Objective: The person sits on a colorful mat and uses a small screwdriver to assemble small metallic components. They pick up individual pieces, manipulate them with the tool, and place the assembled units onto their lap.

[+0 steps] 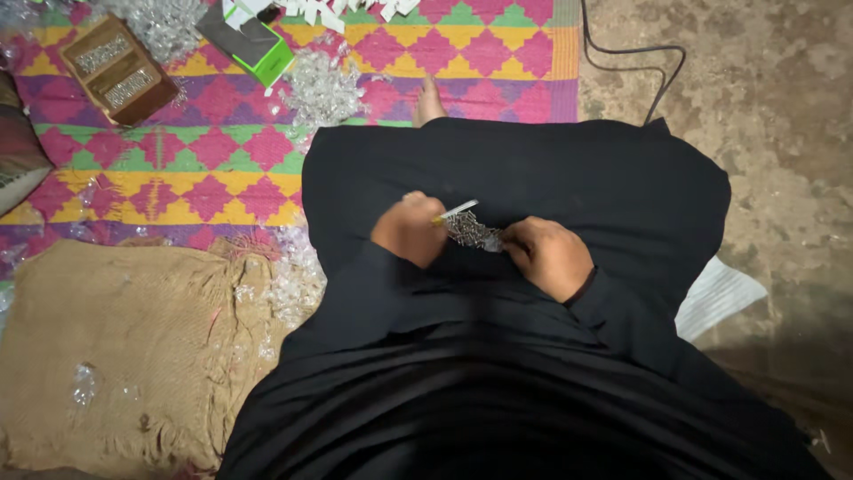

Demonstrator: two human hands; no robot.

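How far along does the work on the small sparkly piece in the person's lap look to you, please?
Done: a wooden box on the patterned mat already holds rows of silvery pieces. In hand: the left hand holds a thin white and yellow tool against a silvery piece gripped by the right hand. Left: heaps of clear scraps lie on the mat; how many pieces remain cannot be told.

mat [213,169] pink/yellow/green diamonds | robe [533,356] blk | sackcloth [115,347] tan | box [258,44] green/grey

- You get dim, soft overhead light, brighter toward the top.
- Your black clothing swallows detail.
- Bottom corners fall dark; slight softness throughout.
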